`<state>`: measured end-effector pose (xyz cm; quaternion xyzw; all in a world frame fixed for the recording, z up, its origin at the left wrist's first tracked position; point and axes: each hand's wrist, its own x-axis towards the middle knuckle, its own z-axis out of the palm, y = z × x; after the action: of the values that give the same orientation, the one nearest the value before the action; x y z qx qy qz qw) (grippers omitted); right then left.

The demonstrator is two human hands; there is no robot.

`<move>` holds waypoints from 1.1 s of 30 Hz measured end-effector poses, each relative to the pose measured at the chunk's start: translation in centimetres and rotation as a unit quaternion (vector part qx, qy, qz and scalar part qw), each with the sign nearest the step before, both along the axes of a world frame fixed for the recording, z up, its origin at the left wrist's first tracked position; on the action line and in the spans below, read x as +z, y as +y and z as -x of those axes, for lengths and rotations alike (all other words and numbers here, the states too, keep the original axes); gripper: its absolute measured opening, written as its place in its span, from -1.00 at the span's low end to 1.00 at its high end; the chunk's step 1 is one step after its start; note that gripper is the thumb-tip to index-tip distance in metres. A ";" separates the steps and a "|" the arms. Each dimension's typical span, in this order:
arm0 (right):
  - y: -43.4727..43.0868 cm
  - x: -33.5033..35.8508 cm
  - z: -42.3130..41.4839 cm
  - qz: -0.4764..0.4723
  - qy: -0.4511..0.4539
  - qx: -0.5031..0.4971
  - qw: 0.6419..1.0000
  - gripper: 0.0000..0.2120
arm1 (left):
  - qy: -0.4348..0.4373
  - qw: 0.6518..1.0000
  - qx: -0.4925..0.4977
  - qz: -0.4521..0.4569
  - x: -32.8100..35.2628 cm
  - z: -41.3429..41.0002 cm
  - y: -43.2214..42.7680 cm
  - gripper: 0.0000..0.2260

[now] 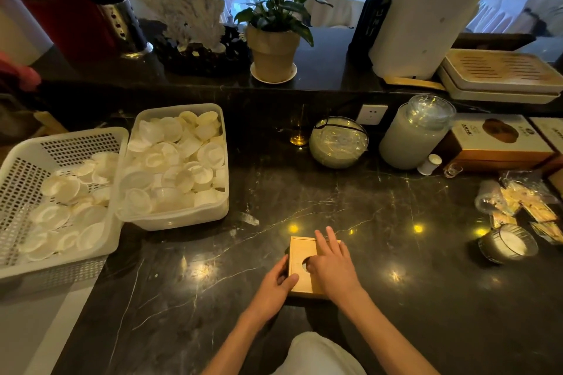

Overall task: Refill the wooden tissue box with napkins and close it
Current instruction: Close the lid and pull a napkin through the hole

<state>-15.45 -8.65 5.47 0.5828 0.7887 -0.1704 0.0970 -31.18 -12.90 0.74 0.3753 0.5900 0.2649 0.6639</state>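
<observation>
A small square wooden tissue box (301, 253) lies on the dark marble counter (396, 298), near its front edge. Its lid has a round hole in the middle, with something white showing inside. My left hand (275, 288) grips the box's left side, thumb on the lid. My right hand (332, 265) lies flat on the lid, fingers spread, thumb at the hole. No loose napkins are in view.
Two white plastic bins (213, 213) of small white dishes stand at the left. A round glass jar (338, 143), a tall jar (414, 134) and cardboard boxes (499, 143) line the back. A glass bowl (507, 248) and wrapped packets (530, 204) sit right. A potted plant (274, 49) stands on the ledge.
</observation>
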 end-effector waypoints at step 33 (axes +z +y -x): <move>-1.1 1.2 0.9 0.007 -0.008 -0.025 1.000 -0.70 | -0.017 1.000 0.007 -0.010 -3.0 0.3 0.1 -0.38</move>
<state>-16.30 -9.80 6.64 0.6032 0.7717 -0.1736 0.1026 -31.43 -12.84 -2.21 0.3731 0.5783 0.2824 0.6682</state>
